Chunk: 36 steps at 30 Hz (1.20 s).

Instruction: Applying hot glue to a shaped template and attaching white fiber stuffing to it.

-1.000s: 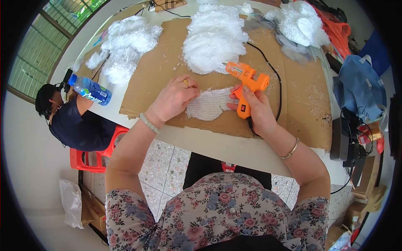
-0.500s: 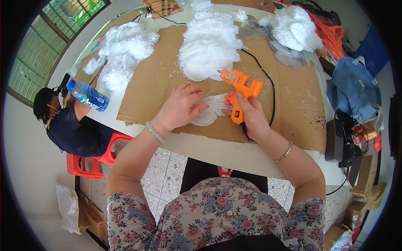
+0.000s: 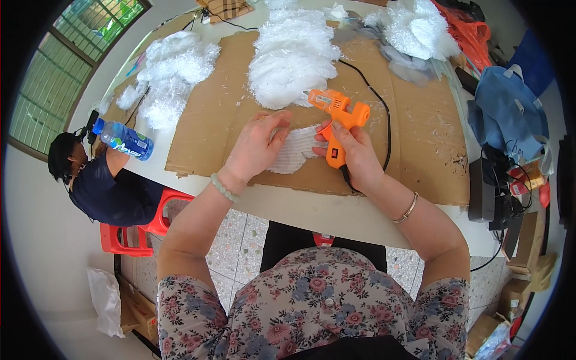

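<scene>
My right hand [image 3: 360, 153] is wrapped round the handle of an orange hot glue gun [image 3: 339, 108]. Its nozzle points left, close to the near end of a long layered pile of white, fluffy, film-like material [image 3: 291, 66]. A white ribbed piece [image 3: 295, 150] lies on the cardboard between my hands, touched by the fingertips of my right hand. My left hand [image 3: 257, 144] hovers at the left edge of this piece, its fingers bent and the thumb apart from them. I see nothing in its grasp, though its palm side is partly hidden.
Cardboard sheets [image 3: 420, 138] cover much of the white table. More white fluffy heaps lie at left [image 3: 174, 69] and right [image 3: 414, 30]. A blue-capped bottle [image 3: 124, 139] stands near a seated person [image 3: 114, 186]. The gun's black cord [image 3: 384, 108] curves behind it. A blue bag [image 3: 504, 114] is at right.
The view has shifted slightly. My left thumb has drawn back off the ribbed piece and the fingers have lifted a little. The glue gun remains in my right hand.
</scene>
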Each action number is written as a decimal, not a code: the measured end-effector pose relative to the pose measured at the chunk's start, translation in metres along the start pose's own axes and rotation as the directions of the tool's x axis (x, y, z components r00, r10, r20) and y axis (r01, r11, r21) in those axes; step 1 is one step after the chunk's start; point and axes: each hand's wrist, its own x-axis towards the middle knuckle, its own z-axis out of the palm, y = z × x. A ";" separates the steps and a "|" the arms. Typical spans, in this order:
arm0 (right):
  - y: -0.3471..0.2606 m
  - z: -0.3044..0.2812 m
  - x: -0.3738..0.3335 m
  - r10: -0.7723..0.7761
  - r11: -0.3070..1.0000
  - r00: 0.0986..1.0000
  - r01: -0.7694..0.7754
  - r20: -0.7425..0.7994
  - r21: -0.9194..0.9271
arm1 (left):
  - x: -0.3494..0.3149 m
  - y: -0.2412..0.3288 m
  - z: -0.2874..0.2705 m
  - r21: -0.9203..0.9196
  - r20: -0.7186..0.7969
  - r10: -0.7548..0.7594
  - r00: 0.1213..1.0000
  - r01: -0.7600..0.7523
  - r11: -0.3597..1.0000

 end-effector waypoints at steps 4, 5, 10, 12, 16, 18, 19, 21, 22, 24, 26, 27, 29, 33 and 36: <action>-0.002 0.000 -0.001 0.004 0.999 1.000 -0.005 0.008 0.047 | -0.001 0.004 0.009 0.059 0.053 0.182 0.982 -0.185 0.981; -0.002 0.000 -0.001 0.004 0.999 1.000 -0.005 0.005 0.048 | -0.002 0.005 0.009 0.058 0.055 0.183 0.982 -0.186 0.981; -0.002 -0.003 0.000 -0.002 0.993 1.000 -0.001 0.018 0.122 | -0.006 0.009 0.008 0.110 0.114 0.233 0.966 -0.245 0.963; -0.003 -0.001 -0.001 -0.022 0.988 1.000 0.022 -0.001 0.151 | -0.003 0.007 0.008 0.035 0.101 0.174 0.980 -0.178 0.983; -0.008 -0.003 -0.002 -0.114 0.969 0.993 0.117 -0.025 0.218 | 0.007 0.007 0.013 -0.002 -0.001 0.110 0.994 -0.110 0.994; -0.011 -0.005 -0.001 -0.113 0.971 0.992 0.122 -0.052 0.206 | 0.010 0.003 0.019 -0.006 0.031 0.151 0.988 -0.151 0.988; -0.012 -0.006 -0.001 -0.111 0.972 0.991 0.125 -0.079 0.197 | 0.011 0.003 0.021 -0.010 0.065 0.192 0.979 -0.191 0.981; -0.012 -0.007 0.000 -0.083 0.979 0.990 0.103 -0.118 0.176 | 0.010 0.006 0.025 0.003 0.081 0.186 0.979 -0.186 0.982; -0.012 -0.007 0.001 -0.053 0.984 0.987 0.077 -0.153 0.158 | 0.009 0.007 0.025 0.020 0.096 0.176 0.980 -0.179 0.984; -0.012 -0.007 0.002 -0.054 0.986 0.986 0.078 -0.159 0.150 | 0.007 0.010 0.024 0.022 0.110 0.177 0.978 -0.181 0.983; -0.013 -0.007 0.002 -0.054 0.987 0.985 0.078 -0.163 0.143 | 0.005 0.015 0.022 0.026 0.124 0.176 0.977 -0.180 0.983; -0.013 -0.007 0.002 -0.053 0.987 0.985 0.076 -0.163 0.142 | 0.004 0.018 0.022 0.071 0.138 0.211 0.968 -0.222 0.972; -0.013 -0.007 0.002 -0.052 0.987 0.985 0.075 -0.163 0.141 | 0.004 0.018 0.022 0.115 0.155 0.245 0.957 -0.264 0.958; -0.011 -0.008 0.003 -0.045 0.988 0.988 0.066 -0.144 0.142 | 0.010 0.012 0.022 -0.106 0.102 0.123 0.987 -0.112 0.988; -0.010 -0.007 0.003 -0.052 0.988 0.989 0.071 -0.142 0.135 | 0.017 0.007 0.028 -0.142 0.056 0.072 0.996 -0.064 0.988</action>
